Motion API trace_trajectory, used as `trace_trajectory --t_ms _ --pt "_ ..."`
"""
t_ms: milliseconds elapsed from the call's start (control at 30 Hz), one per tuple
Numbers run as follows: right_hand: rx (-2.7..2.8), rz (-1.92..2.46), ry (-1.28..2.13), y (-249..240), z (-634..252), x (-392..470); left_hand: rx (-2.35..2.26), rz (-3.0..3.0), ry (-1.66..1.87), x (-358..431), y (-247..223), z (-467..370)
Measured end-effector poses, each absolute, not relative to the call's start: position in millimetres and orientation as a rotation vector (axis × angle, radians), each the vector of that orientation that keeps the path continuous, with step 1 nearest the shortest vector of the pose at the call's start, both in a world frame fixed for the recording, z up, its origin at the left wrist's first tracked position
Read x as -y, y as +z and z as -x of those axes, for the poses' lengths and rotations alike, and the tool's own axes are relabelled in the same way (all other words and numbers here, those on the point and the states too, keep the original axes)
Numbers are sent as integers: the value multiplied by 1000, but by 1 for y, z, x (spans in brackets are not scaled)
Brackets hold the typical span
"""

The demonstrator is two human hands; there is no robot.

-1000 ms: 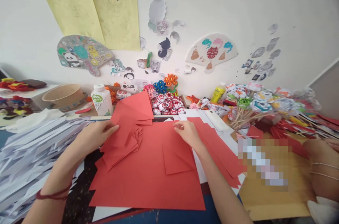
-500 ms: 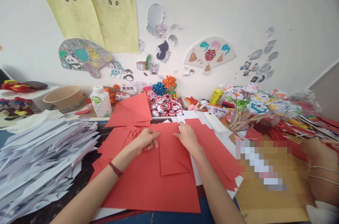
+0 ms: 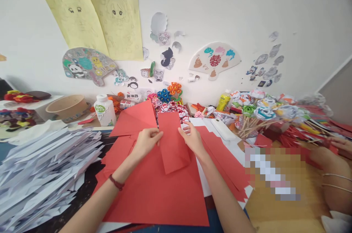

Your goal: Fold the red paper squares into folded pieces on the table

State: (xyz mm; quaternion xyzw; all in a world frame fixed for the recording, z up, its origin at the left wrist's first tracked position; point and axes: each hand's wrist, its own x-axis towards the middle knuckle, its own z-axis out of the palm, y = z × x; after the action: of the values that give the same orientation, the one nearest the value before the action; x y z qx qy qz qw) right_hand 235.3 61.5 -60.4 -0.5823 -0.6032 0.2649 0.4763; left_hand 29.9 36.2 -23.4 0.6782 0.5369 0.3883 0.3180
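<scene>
A narrow folded piece of red paper (image 3: pixel 172 145) is lifted and tilted between my two hands. My left hand (image 3: pixel 147 144), wearing a dark red cord at the wrist, pinches its left edge. On the opposite edge, my right hand (image 3: pixel 191 138) grips with the thumb in front and the fingers partly behind. Beneath it lies a large red sheet (image 3: pixel 154 200). Smaller red pieces (image 3: pixel 117 148) are spread to the left, and more red sheets (image 3: pixel 220 159) lie fanned over white paper to the right.
A big heap of white paper strips (image 3: pixel 49 174) covers the left side. A white bottle (image 3: pixel 105 111) and paper flowers (image 3: pixel 264 108) stand at the back. On the right, a co-worker's hands (image 3: pixel 334 159) are over a wooden surface (image 3: pixel 277 211).
The folded red paper has come up off the large sheet and shifted slightly left, its top tilting away. Both my hands moved with it. A co-worker's second hand now shows more.
</scene>
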Motion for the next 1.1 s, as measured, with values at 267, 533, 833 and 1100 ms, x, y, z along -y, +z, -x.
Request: trace_trajectory --t_ms 267,533,833,1100 --pt "1328 953 1422 -46 -227 -49 -1301 -1486 1466 -24 -19 -6" --pt "1066 723 1598 -41 -203 -37 -1314 -1584 1589 -24 -30 -2" --pt "904 718 1658 -56 -198 -45 -1554 -2853 803 -6 -32 -13" --pt "1165 692 1519 -37 -195 -33 -1715 -2792 781 -4 -45 -24"
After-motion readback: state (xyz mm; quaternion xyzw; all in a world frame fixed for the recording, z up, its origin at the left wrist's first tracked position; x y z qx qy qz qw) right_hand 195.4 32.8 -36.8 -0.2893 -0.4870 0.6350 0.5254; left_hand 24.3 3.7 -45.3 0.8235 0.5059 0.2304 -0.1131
